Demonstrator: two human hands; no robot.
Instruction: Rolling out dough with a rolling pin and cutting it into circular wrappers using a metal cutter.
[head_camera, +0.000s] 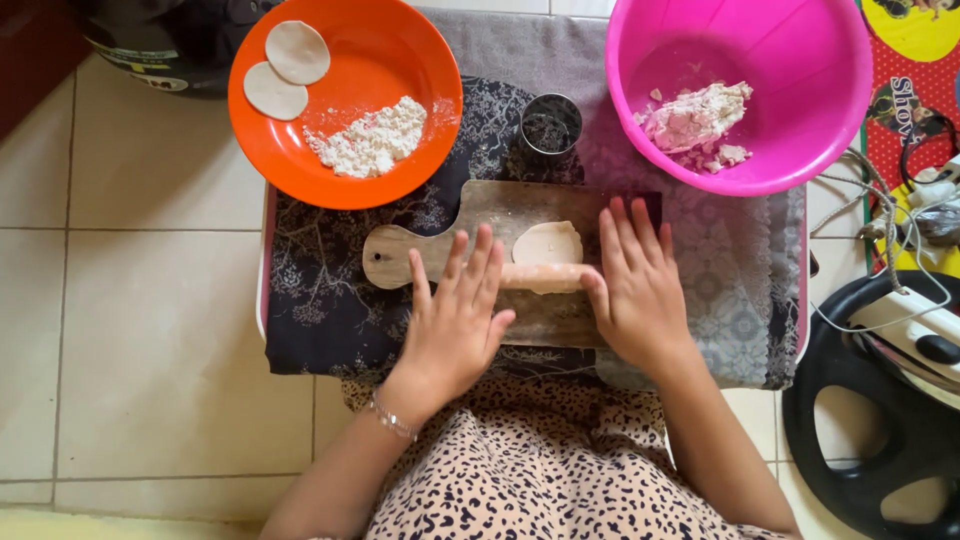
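Setting: pale tiled floor, a low table (268, 300) draped with a dark branch-print cloth (320, 300) and a grey lace one
Board: wooden cutting board (420, 255) lies across the cloth, handle toward the person's left
Dough: thin dough round (548, 240) sits on the board, partly under the rolling pin (548, 276)
Left hand: left hand (458, 325) is flat, fingers spread, palm on the pin's left end
Right hand: right hand (640, 290) is flat and splayed on the right end; neither pinches anything
Nearby: orange plate (400, 50) with flour and two finished rounds, small metal cup (550, 125), pink bowl (800, 60) with leftover dough
Risk: uneven palm pressure could likely skew the pin and tear or crease the round
Risk: the board may slide on the loose cloth
Risk: with little flour visible under it, the dough might stick
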